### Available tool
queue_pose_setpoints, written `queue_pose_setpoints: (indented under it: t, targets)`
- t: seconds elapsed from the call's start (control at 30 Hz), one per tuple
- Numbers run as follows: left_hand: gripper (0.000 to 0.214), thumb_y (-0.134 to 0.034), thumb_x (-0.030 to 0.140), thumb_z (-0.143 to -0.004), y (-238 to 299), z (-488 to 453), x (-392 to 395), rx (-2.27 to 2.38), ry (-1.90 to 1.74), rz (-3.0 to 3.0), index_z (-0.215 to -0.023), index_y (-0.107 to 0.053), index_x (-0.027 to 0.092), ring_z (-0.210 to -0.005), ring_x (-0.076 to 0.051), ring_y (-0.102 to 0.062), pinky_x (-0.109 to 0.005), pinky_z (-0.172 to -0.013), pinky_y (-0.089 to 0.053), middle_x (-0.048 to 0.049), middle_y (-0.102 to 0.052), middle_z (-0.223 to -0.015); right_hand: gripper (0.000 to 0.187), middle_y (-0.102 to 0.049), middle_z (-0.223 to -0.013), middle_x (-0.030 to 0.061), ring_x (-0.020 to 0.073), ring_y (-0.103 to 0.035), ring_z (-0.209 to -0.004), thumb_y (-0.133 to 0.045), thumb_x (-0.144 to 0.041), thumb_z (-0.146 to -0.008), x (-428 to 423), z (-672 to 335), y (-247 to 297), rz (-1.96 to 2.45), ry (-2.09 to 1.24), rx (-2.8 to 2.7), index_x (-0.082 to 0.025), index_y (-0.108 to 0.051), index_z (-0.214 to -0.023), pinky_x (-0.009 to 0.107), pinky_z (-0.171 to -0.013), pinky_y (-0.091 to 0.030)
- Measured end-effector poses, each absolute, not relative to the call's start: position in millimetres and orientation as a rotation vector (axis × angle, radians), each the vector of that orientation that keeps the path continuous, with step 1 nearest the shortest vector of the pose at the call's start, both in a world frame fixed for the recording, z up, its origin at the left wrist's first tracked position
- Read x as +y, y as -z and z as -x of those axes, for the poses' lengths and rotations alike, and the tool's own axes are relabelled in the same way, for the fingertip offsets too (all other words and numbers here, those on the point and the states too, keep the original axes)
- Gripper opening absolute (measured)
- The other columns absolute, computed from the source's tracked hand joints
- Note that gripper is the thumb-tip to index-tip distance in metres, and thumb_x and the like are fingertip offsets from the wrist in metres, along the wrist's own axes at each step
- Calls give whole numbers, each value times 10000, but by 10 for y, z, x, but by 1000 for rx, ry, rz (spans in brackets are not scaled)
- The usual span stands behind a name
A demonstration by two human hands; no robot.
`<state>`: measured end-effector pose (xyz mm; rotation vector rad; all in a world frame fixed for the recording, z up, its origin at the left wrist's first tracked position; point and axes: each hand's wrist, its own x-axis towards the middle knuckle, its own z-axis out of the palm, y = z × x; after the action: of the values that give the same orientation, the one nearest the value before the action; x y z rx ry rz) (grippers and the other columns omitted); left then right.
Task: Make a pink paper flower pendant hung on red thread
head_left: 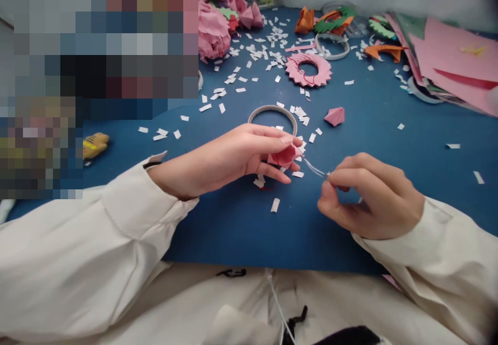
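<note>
My left hand (pixel 249 150) holds a small pink folded-paper piece (pixel 283 157) between its thumb and fingers, the hollow side of the paper showing. From the tip of this piece a thin white string (pixel 314 167), looking doubled, runs to my right hand (pixel 369 194). Thumb and forefinger of that hand pinch the string's far end. A bit of red thread (pixel 268 188) hangs below the left fingers. Just behind the left hand lies a roll of tape (pixel 272 108), partly covered by it. A closed pink paper bud (pixel 335 116) rests to the right.
White paper scraps (pixel 241 90) are scattered over the blue table (pixel 233 231). A pink paper ring (pixel 308 70) and another tape roll (pixel 332 46) lie farther back. Pink paper sheets (pixel 459 49) are stacked at right, crumpled pink paper (pixel 213 31) at back left. Part of the left is pixelated.
</note>
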<state>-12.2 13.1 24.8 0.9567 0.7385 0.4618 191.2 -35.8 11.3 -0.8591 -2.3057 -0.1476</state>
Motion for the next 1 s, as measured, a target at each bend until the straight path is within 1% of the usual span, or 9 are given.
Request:
queue_pose_setpoints:
  t: [0.1,0.23,0.33,0.4,0.53,0.73,0.9,1.0]
  targets:
    - [234,-553,223,-861,-269,109,114,775,-472,-973,-1039,-657,113,-779,-108,-597,-188,-638,-533,-66,-637,-898,124,-543,-637,14,94,-472,-537,-605,-96,-746,-366,-1913,-79,742,83,-2370,-167,-507,-774,230,-474,-427]
    - [237,-571,258,-850,-270,90,99,810,-451,-1020,-1036,-663,143,-793,-115,-611,-202,-656,-524,-66,-660,-941,105,-561,-637,22,107,-520,-550,-588,-92,-767,-351,-1887,-18,789,67,-2397,-160,-509,-781,233,-477,-438]
    - [229,-588,265,-834,-259,77,90,841,-436,-1043,-1026,-663,165,-867,-144,-625,-230,-713,-529,-56,-668,-963,88,-573,-634,25,109,-535,-545,-571,-106,-785,-339,-1860,-2,819,95,-2408,-161,-507,-760,231,-467,-433]
    - [220,-589,265,-829,-258,68,81,858,-424,-1059,-1018,-664,181,-894,-153,-629,-228,-724,-528,-43,-672,-966,91,-581,-627,25,108,-530,-533,-562,-119,-794,-338,-1847,-4,828,116,-2420,-164,-504,-739,231,-458,-425]
    - [189,-573,257,-834,-280,46,61,879,-411,-1069,-979,-676,194,-839,-130,-641,-182,-673,-521,-22,-681,-933,100,-596,-627,24,103,-508,-514,-541,-125,-802,-334,-1835,-6,867,158,-2434,-178,-502,-725,232,-452,-416]
    - [181,-564,217,-834,-277,40,61,871,-427,-1006,-971,-670,166,-771,-123,-649,-186,-661,-541,-26,-684,-874,68,-614,-699,17,98,-514,-550,-508,-139,-816,-329,-1836,10,902,213,-2427,-204,-509,-795,224,-474,-423]
    - [189,-539,197,-850,-246,60,79,854,-435,-998,-981,-669,160,-779,-105,-643,-163,-678,-535,-9,-683,-856,129,-588,-637,8,90,-481,-528,-516,-136,-817,-348,-1846,-17,833,236,-2484,-200,-505,-705,220,-477,-413]
    - [185,-540,208,-856,-249,55,78,847,-427,-1003,-986,-663,160,-787,-102,-640,-174,-695,-537,-13,-681,-884,135,-594,-638,14,88,-479,-529,-518,-129,-817,-346,-1845,-19,804,238,-2495,-190,-514,-696,217,-481,-416]
